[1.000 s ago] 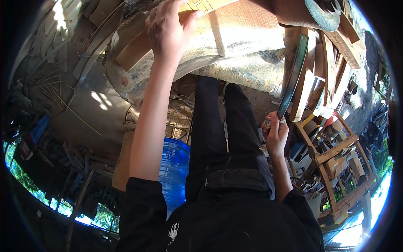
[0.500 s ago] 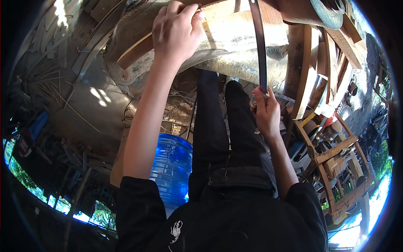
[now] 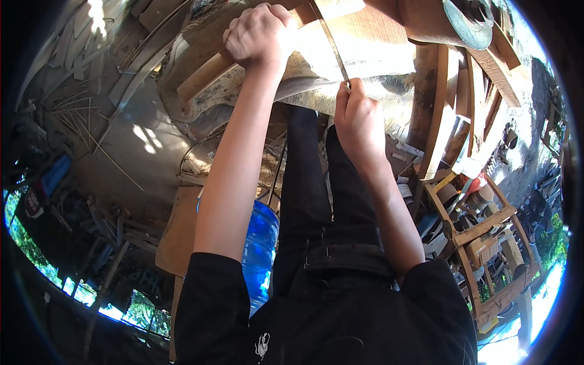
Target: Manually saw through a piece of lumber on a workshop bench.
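My left hand (image 3: 260, 35) is closed over a curved strip of wood (image 3: 208, 75), pressing it against a pale, weathered log (image 3: 371, 91). In my right hand (image 3: 360, 118) is the end of a long, thin, flat metal blade (image 3: 329, 40), whose exact kind I cannot make out. The blade slants up and to the left across the wood, with its narrow edge toward me. Its far end runs out at the top of the picture. A broad brown board (image 3: 380, 27) lies on the log just beyond the blade.
A large blue water bottle (image 3: 260, 249) stands left of my legs, beside a brown panel (image 3: 176, 228). Curved wooden pieces (image 3: 442, 109) lean at the right, near a wooden frame (image 3: 485, 222). A rounded grey-rimmed object (image 3: 468, 23) sits at the upper right. Thin sticks (image 3: 76, 125) litter the ground.
My right hand has moved forward and left, and the blade has tilted left and turned from its flat side to its edge. My left hand has shifted slightly right, still on the strip.
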A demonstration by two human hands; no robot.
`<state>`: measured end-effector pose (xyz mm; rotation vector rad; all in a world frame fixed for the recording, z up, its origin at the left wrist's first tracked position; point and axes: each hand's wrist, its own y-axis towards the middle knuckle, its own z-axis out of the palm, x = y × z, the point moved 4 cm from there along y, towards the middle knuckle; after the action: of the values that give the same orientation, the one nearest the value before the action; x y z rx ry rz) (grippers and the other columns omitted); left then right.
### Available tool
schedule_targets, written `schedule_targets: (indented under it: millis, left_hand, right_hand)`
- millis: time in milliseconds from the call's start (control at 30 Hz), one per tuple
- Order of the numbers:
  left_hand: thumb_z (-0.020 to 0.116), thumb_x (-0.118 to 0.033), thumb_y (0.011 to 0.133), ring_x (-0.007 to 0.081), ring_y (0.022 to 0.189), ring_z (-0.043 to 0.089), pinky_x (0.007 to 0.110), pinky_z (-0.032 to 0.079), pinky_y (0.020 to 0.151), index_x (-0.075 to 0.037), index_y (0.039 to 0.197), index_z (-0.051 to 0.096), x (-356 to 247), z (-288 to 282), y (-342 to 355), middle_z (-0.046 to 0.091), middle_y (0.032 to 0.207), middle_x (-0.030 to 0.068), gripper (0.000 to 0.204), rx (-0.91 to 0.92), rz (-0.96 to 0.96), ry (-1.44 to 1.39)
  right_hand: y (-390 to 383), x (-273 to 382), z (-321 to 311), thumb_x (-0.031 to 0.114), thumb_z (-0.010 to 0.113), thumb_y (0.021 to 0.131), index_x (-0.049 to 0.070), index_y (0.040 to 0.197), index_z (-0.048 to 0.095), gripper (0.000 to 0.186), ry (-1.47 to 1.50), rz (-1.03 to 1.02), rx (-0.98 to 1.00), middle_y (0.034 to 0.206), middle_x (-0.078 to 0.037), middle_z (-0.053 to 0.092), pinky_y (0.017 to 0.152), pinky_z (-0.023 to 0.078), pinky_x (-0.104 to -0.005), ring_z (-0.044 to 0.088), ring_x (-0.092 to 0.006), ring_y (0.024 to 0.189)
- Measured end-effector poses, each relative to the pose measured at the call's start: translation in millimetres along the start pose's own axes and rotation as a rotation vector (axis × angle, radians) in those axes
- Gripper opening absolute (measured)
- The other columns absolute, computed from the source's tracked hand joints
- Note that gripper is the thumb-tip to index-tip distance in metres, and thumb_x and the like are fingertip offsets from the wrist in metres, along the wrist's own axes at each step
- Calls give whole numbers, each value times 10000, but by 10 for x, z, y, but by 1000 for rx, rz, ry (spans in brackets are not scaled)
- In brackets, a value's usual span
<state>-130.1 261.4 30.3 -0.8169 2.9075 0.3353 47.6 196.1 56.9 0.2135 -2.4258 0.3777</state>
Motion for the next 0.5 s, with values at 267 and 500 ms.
schedule_targets:
  millis: [267, 500]
  left_hand:
    - [360, -281, 775, 337, 725, 615, 428, 487, 667, -76, 671, 653, -45, -3, -21, 642, 747, 143, 372, 29, -5, -22]
    - [481, -221, 718, 272, 552, 589, 370, 485, 547, -73, 551, 619, -141, -150, -62, 615, 597, 84, 262, -476, 133, 44]
  right_hand:
    - [41, -30, -111, 120, 476, 855, -19, 775, 464, 160, -87, 17, 34, 510, -196, 539, 472, 479, -399, 588, -332, 498]
    - [211, 150, -182, 123, 502, 833, 18, 657, 501, 205, -162, -162, -51, 525, -176, 548, 499, 478, -399, 586, -319, 514]
